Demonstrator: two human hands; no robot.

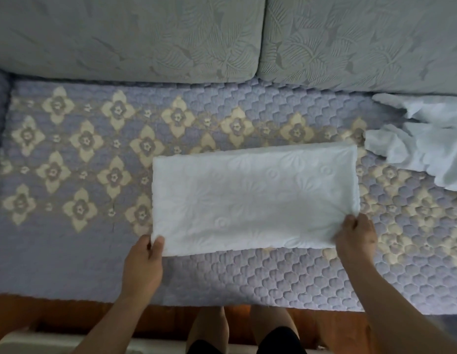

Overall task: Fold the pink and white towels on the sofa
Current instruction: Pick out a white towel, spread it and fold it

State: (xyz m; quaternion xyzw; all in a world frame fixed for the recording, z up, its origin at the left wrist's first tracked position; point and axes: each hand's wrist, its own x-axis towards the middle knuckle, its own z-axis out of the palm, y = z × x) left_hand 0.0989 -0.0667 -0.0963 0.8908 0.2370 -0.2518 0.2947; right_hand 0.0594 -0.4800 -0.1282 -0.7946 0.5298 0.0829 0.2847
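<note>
So both arms reach forward over the sofa (69, 264) seat, one at each near corner of the folded white towel (253, 198) lying flat mid-seat. Right hand (356, 236) covers its corner, fingers mostly hidden. Left hand (145, 259) pinches its corner, thumb on top. Right one grips the edge too. A crumpled towel (424, 139) sits far right, cut off.
</note>
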